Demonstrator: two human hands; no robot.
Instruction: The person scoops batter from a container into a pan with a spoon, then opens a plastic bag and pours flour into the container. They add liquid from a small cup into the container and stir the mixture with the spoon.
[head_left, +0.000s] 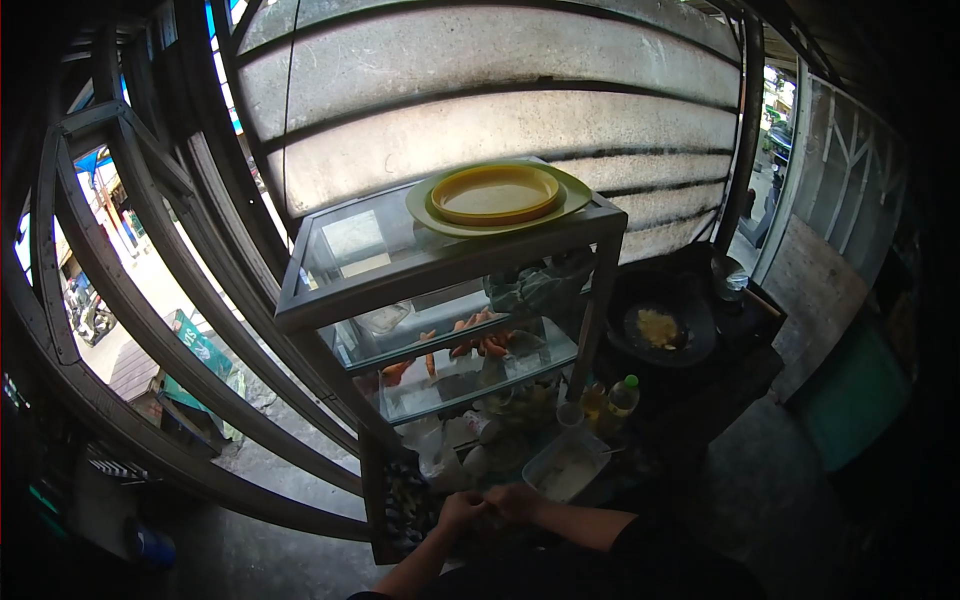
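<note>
My left hand (462, 511) and my right hand (514, 502) meet low in the head view, in front of the glass display case (450, 252). The fingers of both are curled in and close together; anything between them is too dark and small to make out. Just beyond my right hand sits a clear plastic tub (566, 470) with a pale content and a utensil handle over its rim. Behind the tub are a clear cup (570, 413) and a bottle with a green cap (623, 397). White plastic bags (437, 456) lie beyond my left hand.
Orange-brown food pieces (480, 335) lie on the case's glass shelf. A yellow oval plate (495, 195) rests on a greenish one on top. To the right, a dark wok (625, 335) holds yellowish food (658, 328). Wooden slats (190, 375) stand at left.
</note>
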